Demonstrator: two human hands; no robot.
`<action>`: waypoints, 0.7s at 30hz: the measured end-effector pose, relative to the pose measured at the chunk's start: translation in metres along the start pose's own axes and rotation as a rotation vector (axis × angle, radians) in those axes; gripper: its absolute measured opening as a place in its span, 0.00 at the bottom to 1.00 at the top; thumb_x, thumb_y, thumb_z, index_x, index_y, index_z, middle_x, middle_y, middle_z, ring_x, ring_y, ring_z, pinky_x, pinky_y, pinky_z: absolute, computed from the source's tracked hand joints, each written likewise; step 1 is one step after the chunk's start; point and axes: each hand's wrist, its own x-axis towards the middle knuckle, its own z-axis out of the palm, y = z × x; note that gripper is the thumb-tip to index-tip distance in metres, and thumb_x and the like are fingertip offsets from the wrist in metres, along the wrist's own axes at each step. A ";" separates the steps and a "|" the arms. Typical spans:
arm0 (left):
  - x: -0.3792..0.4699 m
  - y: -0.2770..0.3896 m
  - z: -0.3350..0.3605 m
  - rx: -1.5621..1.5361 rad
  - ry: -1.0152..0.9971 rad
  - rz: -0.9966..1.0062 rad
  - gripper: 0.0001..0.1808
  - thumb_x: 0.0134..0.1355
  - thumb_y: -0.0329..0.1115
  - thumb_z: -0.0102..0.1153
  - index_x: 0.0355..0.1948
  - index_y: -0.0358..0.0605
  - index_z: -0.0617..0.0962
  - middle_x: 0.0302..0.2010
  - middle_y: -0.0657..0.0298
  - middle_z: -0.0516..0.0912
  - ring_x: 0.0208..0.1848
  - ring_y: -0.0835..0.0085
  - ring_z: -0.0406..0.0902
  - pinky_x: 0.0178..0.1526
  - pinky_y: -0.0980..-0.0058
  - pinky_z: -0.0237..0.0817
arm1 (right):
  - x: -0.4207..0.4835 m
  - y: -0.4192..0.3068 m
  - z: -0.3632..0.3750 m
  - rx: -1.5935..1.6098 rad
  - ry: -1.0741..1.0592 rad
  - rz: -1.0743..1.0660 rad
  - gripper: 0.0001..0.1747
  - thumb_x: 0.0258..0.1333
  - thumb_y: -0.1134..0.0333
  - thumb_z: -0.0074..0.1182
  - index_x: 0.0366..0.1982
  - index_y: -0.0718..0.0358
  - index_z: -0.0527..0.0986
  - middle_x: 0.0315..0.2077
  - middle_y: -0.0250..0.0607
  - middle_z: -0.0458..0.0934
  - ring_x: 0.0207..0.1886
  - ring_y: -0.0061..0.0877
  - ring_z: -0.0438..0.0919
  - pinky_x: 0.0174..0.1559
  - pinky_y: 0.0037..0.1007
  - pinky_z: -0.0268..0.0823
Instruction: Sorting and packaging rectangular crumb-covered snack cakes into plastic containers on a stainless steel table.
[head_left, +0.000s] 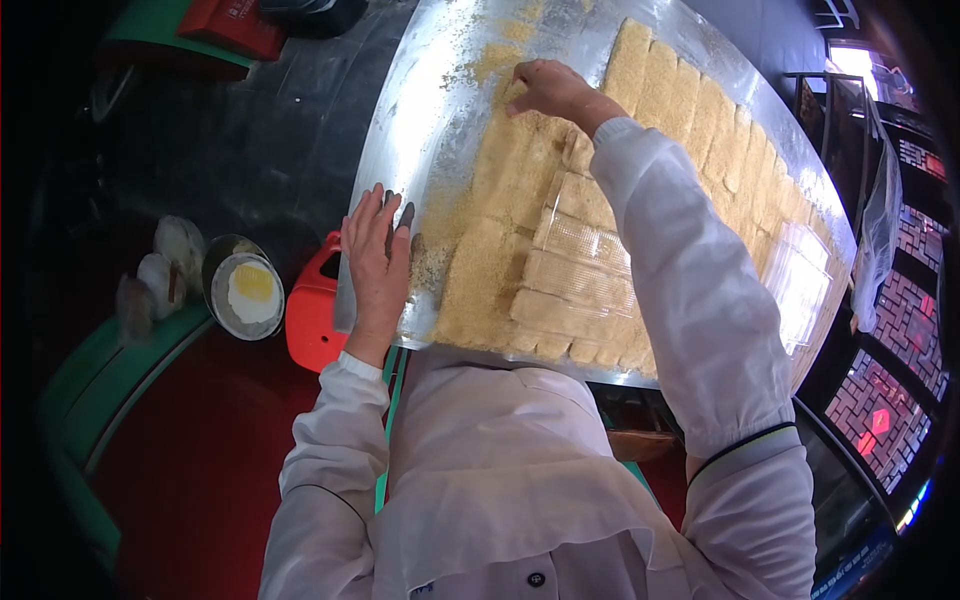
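Note:
My left hand (375, 259) rests with its fingers spread at the left edge of the metal worktop (401, 150), holding nothing. Above the upper left end of the crumb-coated slabs (510, 172), my right hand (551, 91) is curved, thumb apart from the fingers, with no object visible in it. Long crumb-coated strips (675, 97) lie side by side across the worktop. Clear plastic trays (581, 259) cover or hold shorter coated strips near the middle; my right sleeve hides part of them. Loose golden crumbs (499, 64) are scattered by my right hand.
More clear plastic containers (799, 281) stand at the worktop's right. Left of the worktop are a red plastic container (311, 315) and a round metal vessel (279, 296) with white powder and a yellow item inside. Plastic bags (161, 281) lie farther left. A rack with plastic sheeting (879, 225) is at the right.

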 end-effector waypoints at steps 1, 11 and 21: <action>0.003 -0.002 0.000 0.006 -0.007 0.026 0.22 0.69 0.32 0.50 0.63 0.42 0.76 0.71 0.56 0.69 0.75 0.58 0.59 0.76 0.58 0.46 | 0.002 0.012 -0.005 -0.008 -0.051 -0.060 0.36 0.50 0.50 0.71 0.56 0.64 0.74 0.49 0.48 0.81 0.55 0.40 0.79 0.58 0.41 0.69; 0.021 -0.006 -0.016 -0.190 -0.020 0.083 0.19 0.69 0.31 0.51 0.59 0.41 0.79 0.68 0.54 0.73 0.72 0.57 0.64 0.75 0.55 0.44 | -0.069 -0.029 0.000 0.073 0.157 -0.119 0.18 0.63 0.68 0.58 0.53 0.64 0.75 0.36 0.49 0.83 0.41 0.38 0.82 0.47 0.35 0.74; 0.001 0.027 0.028 -0.462 -0.228 0.098 0.20 0.64 0.25 0.56 0.58 0.40 0.78 0.57 0.54 0.79 0.56 0.60 0.78 0.60 0.67 0.68 | -0.213 -0.066 -0.069 0.457 0.318 0.062 0.12 0.62 0.70 0.60 0.46 0.65 0.80 0.29 0.43 0.83 0.31 0.22 0.81 0.36 0.26 0.73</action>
